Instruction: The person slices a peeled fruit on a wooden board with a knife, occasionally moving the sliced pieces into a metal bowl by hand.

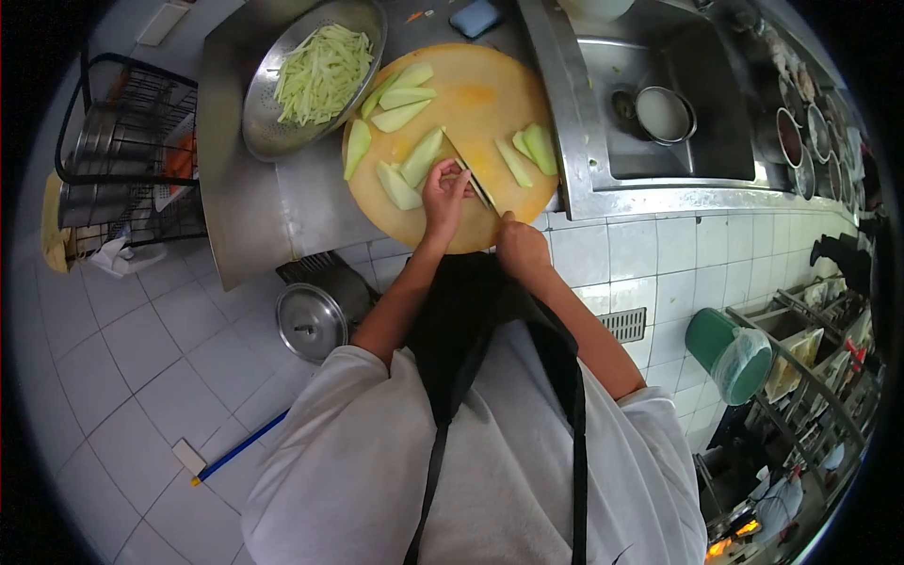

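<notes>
A round yellowish cutting board [471, 99] lies on the metal counter, with pale green vegetable pieces [398, 115] on its left part and a few slices [537, 149] at its right. My right hand [523, 250] is wrapped round the handle of a knife [471, 174] at the board's near edge, the blade pointing up and left. Beside the blade, my left hand [445, 193] rests with bent fingers at the lower end of a green piece [422, 156]; what its fingertips press is partly hidden. A metal colander [259, 118] at the upper left holds thin green strips [325, 75].
Right of the board is a metal sink [697, 85] with a small pot [665, 115] in it. A blue sponge [475, 18] lies behind the board. Below the counter stand a lidded pot [312, 322] and a green bin [711, 334]. A wire rack [132, 179] stands left.
</notes>
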A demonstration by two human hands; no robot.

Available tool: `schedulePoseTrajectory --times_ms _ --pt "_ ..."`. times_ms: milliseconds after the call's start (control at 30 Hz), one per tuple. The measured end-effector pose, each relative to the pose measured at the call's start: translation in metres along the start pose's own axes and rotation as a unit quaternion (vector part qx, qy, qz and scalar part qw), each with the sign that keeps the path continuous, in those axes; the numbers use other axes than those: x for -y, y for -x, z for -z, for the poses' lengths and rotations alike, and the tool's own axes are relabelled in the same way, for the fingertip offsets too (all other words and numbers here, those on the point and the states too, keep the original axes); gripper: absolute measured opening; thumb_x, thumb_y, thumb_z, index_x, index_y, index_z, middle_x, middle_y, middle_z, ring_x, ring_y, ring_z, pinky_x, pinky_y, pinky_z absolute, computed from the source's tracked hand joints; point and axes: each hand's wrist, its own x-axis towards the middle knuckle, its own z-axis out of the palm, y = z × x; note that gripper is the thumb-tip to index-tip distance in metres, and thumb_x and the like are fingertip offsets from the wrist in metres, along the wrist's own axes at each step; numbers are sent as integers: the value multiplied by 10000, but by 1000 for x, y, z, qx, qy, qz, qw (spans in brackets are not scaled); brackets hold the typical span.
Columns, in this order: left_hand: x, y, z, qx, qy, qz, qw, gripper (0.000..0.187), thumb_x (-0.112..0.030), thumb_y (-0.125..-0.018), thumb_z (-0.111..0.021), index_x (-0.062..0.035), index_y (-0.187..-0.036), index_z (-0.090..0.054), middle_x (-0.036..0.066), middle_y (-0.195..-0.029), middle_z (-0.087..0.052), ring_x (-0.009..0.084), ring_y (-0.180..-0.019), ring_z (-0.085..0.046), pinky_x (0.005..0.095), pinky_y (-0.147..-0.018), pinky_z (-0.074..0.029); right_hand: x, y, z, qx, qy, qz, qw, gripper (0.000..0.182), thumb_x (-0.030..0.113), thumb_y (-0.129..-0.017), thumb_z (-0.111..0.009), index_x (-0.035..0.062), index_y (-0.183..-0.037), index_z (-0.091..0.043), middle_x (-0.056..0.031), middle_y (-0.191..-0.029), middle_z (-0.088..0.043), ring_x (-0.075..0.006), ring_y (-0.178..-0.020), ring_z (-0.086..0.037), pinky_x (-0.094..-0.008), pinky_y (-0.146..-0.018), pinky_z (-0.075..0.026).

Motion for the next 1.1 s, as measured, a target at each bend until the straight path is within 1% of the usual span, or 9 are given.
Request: schedulePoseTrajectory --times_ms 267,367,467,533,633,733,867,900,1100 --pt "2 -5 -5 -86 -1 12 996 318 -55 -945 -668 61 -1230 -586 122 -1057 -638 184 -878 -692 311 -653 -627 -30 31 4 -16 -76 7 997 169 147 -938 -567 -18 -971 -562 -253 -762 -695 -432 -692 -700 -523 -628 -567" --pt "21 -12 6 -102 -133 -47 985 273 -41 -902 -672 47 -1159 -644 109 -964 -680 177 -825 -698 307 -628 -605 -38 35 16 -42 -75 6 996 178 164 -947 -562 -14 -956 -570 -270 -741 -681 -440 -701 -694 -546 -646 -554" --pt "23 -16 -1 -92 -112 -33 989 267 -32 -872 -680 25 -1132 -670 92 -891 -702 174 -760 -697 304 -620 -589 -51 24 40 -94 -65 -7 993 206 190 -953 -564 -14 -941 -595 -280 -715 -668 -444 -699 -689 -560 -662 -546" --pt "23 -19 -1 -62 -136 -16 989 264 -31 -916 -659 27 -1172 -633 114 -1011 -677 193 -847 -699 338 -664 -623 -65 13 41 -100 -125 20 987 225 194 -945 -566 -22 -989 -610 -309 -760 -668 -466 -664 -670 -561 -612 -535" --pt "26 -25 -10 -75 -110 -6 991 271 -27 -890 -672 15 -1157 -650 97 -945 -684 180 -782 -696 329 -630 -618 -73 7 52 12 -282 -44 958 234 223 -981 -556 -8 -952 -572 -129 -621 -599 -245 -467 -606 -386 -439 -487" --pt "21 -30 -19 -79 -59 -5 995 266 -24 -868 -682 5 -1132 -664 82 -893 -686 171 -740 -696 316 -594 -613 -61 18 74 101 -462 -106 875 239 252 -998 -554 21 -937 -549 -44 -616 -531 -132 -425 -513 -292 -394 -425" --pt "-2 -36 -36 -67 -37 7 997 251 -18 -869 -674 1 -1119 -659 76 -907 -672 176 -783 -701 312 -595 -622 -62 25 62 53 -501 -88 860 206 230 -1005 -550 31 -955 -531 -53 -635 -540 -139 -401 -483 -301 -376 -409" --pt "-6 -38 -41 -62 -35 15 997 246 -18 -872 -669 2 -1117 -659 81 -909 -674 179 -786 -703 313 -595 -621 -61 27 66 46 -480 -98 870 270 252 -1004 -552 -13 -951 -569 -121 -644 -601 -247 -491 -602 -382 -481 -467" --pt "0 -50 -44 -70 -211 -10 975 228 -59 -890 -655 8 -1107 -659 124 -920 -694 205 -714 -714 318 -580 -614 -59 40 67 -65 -253 -60 963 320 273 -984 -574 -45 -942 -573 -324 -808 -650 -516 -820 -643 -583 -746 -493"
